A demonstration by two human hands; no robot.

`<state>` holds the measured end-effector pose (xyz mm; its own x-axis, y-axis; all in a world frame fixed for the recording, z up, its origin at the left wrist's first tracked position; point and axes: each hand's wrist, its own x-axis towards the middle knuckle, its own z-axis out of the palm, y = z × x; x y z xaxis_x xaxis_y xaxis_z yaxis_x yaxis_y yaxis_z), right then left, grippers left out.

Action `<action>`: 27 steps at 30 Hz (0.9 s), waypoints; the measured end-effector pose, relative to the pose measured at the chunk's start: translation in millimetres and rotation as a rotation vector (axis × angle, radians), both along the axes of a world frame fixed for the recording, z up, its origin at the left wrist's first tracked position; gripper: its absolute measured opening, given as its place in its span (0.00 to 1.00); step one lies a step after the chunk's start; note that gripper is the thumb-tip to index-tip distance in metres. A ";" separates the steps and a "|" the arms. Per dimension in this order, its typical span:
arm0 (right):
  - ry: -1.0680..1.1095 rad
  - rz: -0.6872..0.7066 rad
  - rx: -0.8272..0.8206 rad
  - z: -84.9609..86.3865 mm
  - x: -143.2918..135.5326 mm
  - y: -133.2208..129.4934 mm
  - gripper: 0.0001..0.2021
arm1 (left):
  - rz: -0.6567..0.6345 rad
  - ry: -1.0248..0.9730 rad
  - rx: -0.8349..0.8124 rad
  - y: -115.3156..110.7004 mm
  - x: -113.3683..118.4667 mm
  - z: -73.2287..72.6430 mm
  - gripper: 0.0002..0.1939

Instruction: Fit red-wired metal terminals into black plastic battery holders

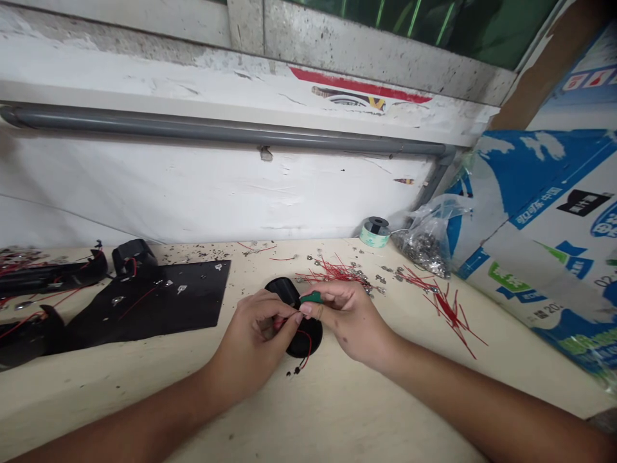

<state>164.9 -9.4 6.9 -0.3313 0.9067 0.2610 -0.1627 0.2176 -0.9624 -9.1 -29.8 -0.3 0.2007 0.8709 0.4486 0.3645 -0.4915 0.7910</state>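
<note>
Above the round black plastic housing (315, 331), the left hand (253, 328) is pinched closed, contents unclear — the right hand (359, 321) pinches a small green piece (313, 297) — probably light, stiff, best held by its sides.

From the person's head, one camera looked forward and down, fairly near both hands (354, 321). Beyond their grip rose the wall (216, 193).

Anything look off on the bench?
Red wires lie loose in tangled heaps right of the hands, not bundled. Dark specks litter the tabletop near the wall, whose paint looks scuffed. Nothing appears tipped over.
</note>
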 end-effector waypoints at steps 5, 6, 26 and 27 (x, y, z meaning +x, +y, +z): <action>-0.018 -0.002 0.015 2.2 -0.1 -2.5 0.10 | 0.007 0.032 0.050 -0.2 1.1 -0.2 0.13; -0.025 -0.008 0.018 2.4 0.0 -2.4 0.10 | 0.009 0.036 0.055 -0.5 1.3 -0.4 0.13; 0.158 -0.139 -0.016 2.0 -2.3 -0.1 0.05 | -0.047 -0.322 -0.319 7.7 -0.8 -2.1 0.10; 0.165 -0.139 -0.011 0.1 -3.1 -0.5 0.05 | -0.060 -0.343 -0.317 8.2 -1.4 -2.6 0.10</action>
<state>161.7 -9.9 7.1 -0.1564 0.9436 0.2917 -0.2878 0.2390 -0.9274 -10.5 -21.5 -2.9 0.1418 0.9670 0.2115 0.0343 -0.2183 0.9753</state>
